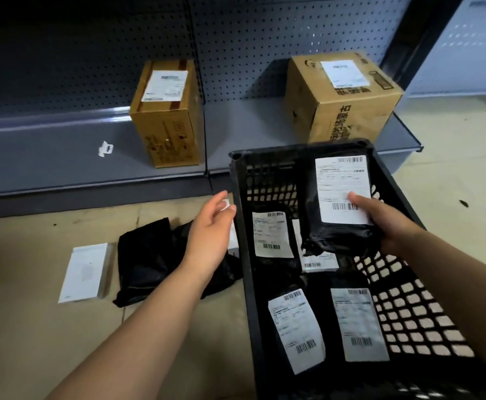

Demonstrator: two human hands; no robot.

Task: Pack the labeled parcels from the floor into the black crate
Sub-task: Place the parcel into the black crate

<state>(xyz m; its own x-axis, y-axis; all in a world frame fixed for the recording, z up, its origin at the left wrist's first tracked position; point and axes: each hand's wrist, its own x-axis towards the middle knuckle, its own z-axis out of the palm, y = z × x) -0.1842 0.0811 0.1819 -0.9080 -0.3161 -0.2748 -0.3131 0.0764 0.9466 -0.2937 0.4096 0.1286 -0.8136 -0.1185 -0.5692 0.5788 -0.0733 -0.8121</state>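
Note:
The black crate [243,226] stands on the floor at the right, with several black labeled parcels lying flat inside, such as one near the front [295,330]. My right hand [380,217] holds another black parcel [338,209] with a white label above the crate's far end, thumb on the label. My left hand [210,229] hovers open just outside the crate's left wall. Below it on the floor lie two black parcels [146,258], label sides hidden, and a white flat box [87,271] further left.
A grey shelf [48,157] with a pegboard back runs along the far side. On it stand two labeled cardboard boxes, one at the middle [166,116] and a larger one [340,96] right behind the crate. A small white scrap [105,148] lies on the shelf.

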